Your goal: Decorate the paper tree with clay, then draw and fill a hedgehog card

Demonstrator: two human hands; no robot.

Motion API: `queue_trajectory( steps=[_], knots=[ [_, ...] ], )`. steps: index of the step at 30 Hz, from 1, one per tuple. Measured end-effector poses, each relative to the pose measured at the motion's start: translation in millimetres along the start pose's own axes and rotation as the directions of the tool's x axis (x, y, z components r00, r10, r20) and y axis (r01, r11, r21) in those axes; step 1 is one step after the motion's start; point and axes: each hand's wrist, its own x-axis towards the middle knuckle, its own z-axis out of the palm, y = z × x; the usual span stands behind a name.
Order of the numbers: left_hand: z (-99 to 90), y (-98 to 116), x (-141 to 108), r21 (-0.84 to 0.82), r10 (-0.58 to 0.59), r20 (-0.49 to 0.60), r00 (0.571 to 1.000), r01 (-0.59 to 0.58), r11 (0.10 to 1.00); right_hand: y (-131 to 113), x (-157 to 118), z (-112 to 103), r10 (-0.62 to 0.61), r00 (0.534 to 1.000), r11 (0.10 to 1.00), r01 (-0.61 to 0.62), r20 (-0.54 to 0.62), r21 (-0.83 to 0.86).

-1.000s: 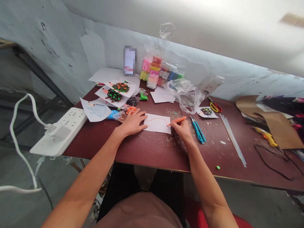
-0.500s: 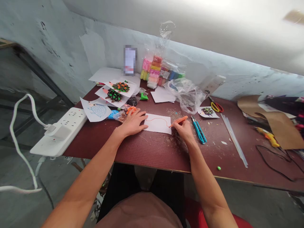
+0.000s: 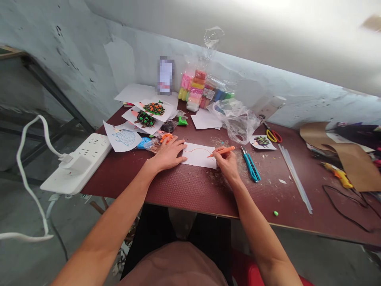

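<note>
A small white sheet of paper lies on the dark red table, with a curved orange line drawn across it. My left hand rests flat at the sheet's left edge, fingers spread. In my right hand is an orange marker, its tip at the right part of the paper. Right of that hand lies a teal utility knife. Beyond my left hand are a bag of orange clay and a bag of blue clay.
Hedgehog pictures and a blue drawing lie at left, near a white power strip. Packs of coloured clay and a plastic bag stand behind. Scissors, glue sticks and a yellow glue gun are at right.
My right hand has moved the marker tip a little left and up across the paper, and the marker lies flatter. The left hand stays on the sheet. The view has shifted slightly.
</note>
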Motion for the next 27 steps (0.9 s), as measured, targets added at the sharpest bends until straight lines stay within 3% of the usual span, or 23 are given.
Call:
queue_trajectory(
  steps=[6,15,27],
  knots=[
    [-1.0,1.1,0.0,0.010,0.015,-0.011,1.000,-0.015,1.000,-4.0,-3.8,20.4,0.000,0.996,1.000,0.001,0.094,-0.008],
    [-2.8,2.8,-0.6,-0.025,0.019,-0.011,1.000,-0.019,1.000,0.4,1.0,35.7,-0.203,0.973,0.945,0.225,0.113,-0.237],
    [-4.3,3.8,-0.4,-0.024,0.022,-0.012,1.000,-0.022,0.999,1.6,0.7,38.9,-0.196,0.969,0.944,0.228,0.151,-0.236]
  ],
)
